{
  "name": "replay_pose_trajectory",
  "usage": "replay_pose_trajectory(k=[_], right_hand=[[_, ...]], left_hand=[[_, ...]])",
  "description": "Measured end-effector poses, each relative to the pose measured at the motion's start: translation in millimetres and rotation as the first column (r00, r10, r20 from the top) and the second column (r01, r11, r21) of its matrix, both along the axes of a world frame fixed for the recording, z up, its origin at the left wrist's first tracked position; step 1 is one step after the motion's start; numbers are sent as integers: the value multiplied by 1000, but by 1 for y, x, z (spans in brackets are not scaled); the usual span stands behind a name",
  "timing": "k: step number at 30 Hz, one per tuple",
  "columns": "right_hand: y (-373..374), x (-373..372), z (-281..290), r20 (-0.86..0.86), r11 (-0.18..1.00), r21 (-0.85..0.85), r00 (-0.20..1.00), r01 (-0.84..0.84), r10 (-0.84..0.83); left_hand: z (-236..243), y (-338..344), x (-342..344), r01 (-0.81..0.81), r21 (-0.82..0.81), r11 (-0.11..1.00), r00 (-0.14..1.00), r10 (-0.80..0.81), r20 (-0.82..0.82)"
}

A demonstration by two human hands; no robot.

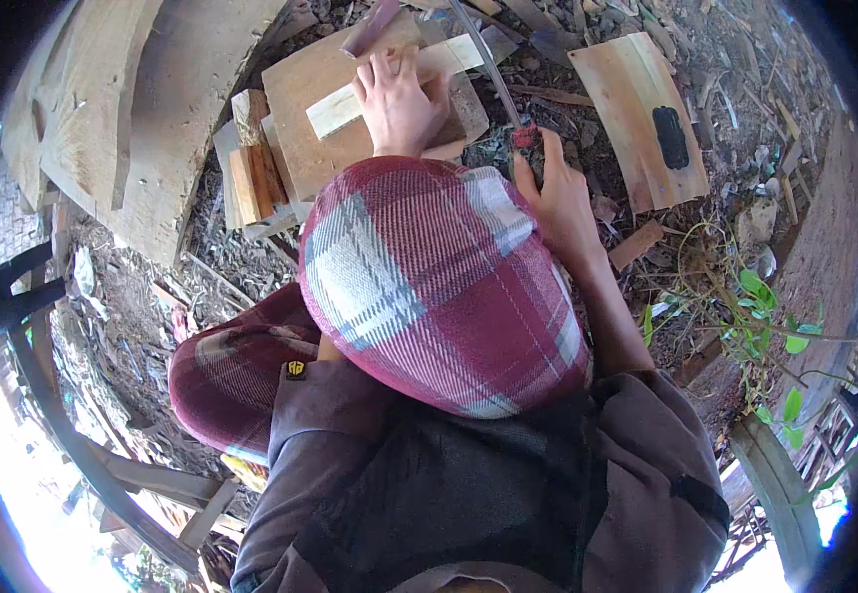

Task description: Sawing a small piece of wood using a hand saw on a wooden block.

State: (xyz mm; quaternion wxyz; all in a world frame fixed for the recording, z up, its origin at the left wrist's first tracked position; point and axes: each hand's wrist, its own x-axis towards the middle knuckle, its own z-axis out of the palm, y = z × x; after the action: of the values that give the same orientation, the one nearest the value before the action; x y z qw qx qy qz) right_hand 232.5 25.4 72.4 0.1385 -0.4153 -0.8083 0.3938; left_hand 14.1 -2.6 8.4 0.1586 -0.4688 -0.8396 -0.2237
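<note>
My left hand [399, 104] presses down with bent fingers on a pale wooden strip [335, 117], which lies at a slant across a square board [296, 74]. My right hand [553, 198] grips the red handle [525, 137] of a long metal-bladed tool [493, 69]. Its blade runs up past the right end of the strip; whether it touches the wood I cannot tell. A short brownish piece [370, 27] lies above the board. My knee in plaid trousers [429, 287] rises just below both hands and partly hides my forearms.
Small wood blocks [251, 183] lie left of the board, with large planks [142, 119] at upper left. At right are a plank [627, 119] with a black rectangular shape [669, 136], leafy stems [757, 292] and a weathered timber [810, 257]. Wood scraps cover the ground.
</note>
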Motion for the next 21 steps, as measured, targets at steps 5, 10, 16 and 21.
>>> replay_pose_trajectory(k=[5, 10, 16, 21], right_hand=[[2, -4, -28, 56, 999, 9, 998, -39, 38], [1, -9, -29, 81, 999, -3, 996, -41, 41], [-1, -13, -25, 152, 1000, 8, 988, -30, 28], [0, -2, -77, 72, 986, 165, 997, -15, 3]], left_hand=[[-3, -3, -4, 55, 22, 998, 996, -57, 66], [-2, -2, -3, 58, 4, 998, 995, -58, 75], [-4, -2, -7, 96, 93, 991, 990, -105, 97], [-5, 0, -2, 69, 81, 994, 995, -74, 69]])
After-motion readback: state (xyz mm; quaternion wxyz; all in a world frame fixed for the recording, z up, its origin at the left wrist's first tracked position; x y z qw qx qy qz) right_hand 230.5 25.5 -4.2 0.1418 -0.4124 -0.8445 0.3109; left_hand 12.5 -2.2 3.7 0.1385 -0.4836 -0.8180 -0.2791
